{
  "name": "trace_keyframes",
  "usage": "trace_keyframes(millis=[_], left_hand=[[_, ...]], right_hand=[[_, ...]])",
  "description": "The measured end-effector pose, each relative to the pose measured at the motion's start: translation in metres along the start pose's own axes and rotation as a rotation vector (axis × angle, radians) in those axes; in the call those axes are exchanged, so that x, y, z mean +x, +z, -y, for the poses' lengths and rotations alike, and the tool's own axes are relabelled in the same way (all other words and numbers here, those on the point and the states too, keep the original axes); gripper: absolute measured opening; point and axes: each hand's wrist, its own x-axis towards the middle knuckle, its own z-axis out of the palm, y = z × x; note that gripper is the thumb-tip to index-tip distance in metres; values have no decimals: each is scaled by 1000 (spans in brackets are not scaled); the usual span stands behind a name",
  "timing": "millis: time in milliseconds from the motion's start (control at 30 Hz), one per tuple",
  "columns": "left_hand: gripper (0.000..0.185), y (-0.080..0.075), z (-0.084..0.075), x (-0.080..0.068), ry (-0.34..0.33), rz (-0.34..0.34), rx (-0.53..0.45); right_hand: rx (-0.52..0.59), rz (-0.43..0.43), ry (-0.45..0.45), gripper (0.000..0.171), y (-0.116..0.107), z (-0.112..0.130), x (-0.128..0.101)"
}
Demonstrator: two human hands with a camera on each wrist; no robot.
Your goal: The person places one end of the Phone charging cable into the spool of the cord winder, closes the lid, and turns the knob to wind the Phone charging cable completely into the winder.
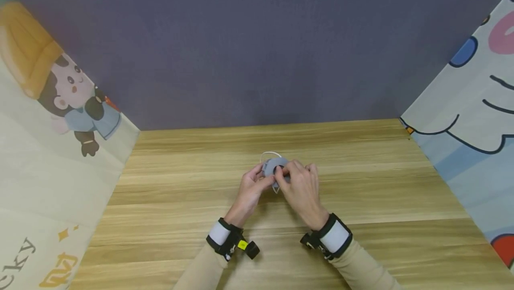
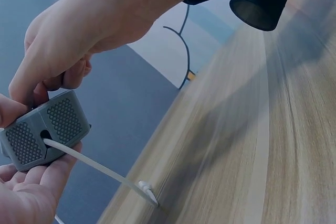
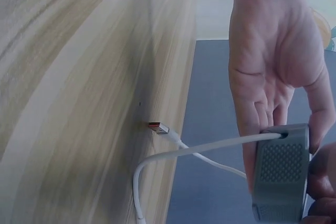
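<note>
A round grey cable winder (image 1: pixel 270 165) with a dark centre is held above the table between both hands. My left hand (image 1: pixel 250 189) grips its rim, thumb on the near face and fingers beneath. The thumb and fingertips of my right hand (image 1: pixel 304 187) pinch at the dark centre. From a slot in the winder's dimpled side (image 2: pixel 65 116) comes a white cable (image 2: pixel 100 166), which runs down to the tabletop. In the right wrist view, a USB plug (image 3: pixel 159 128) on the cable's end rests at the table. My right fingertips partly hide the winder's face.
The wood-grain table (image 1: pixel 180 218) meets a dark blue-grey wall panel (image 1: pixel 257 49) at the back. Cartoon-printed panels stand on the left (image 1: pixel 40 156) and right (image 1: pixel 474 156). Each wrist wears a strap with a small black camera (image 1: pixel 252 250).
</note>
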Motion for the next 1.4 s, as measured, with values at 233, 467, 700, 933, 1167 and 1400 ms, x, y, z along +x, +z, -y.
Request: trace_keyframes(millis=[233,467,700,933,1167,1400], left_hand=[[60,-1,-2,0,-9,-22,8],[60,-7,-2,0,-18,-18,26],[60,-9,-1,0,-37,2,21],[59,-10,-2,0,-36,14,34],[58,-11,-3,1,-37,25,50],[60,-13,-3,1,-50,33,70]], right_hand=[[40,2,-91,18,-1,-8,3],[84,124,-271,15,-11,-19,11],[48,268,-390,22,-22,-29,16],[53,324,-445,27,-26,-36,20],[43,362,-495,31,-29,-40,25],[-124,391,-569,40,-33,-40,29]])
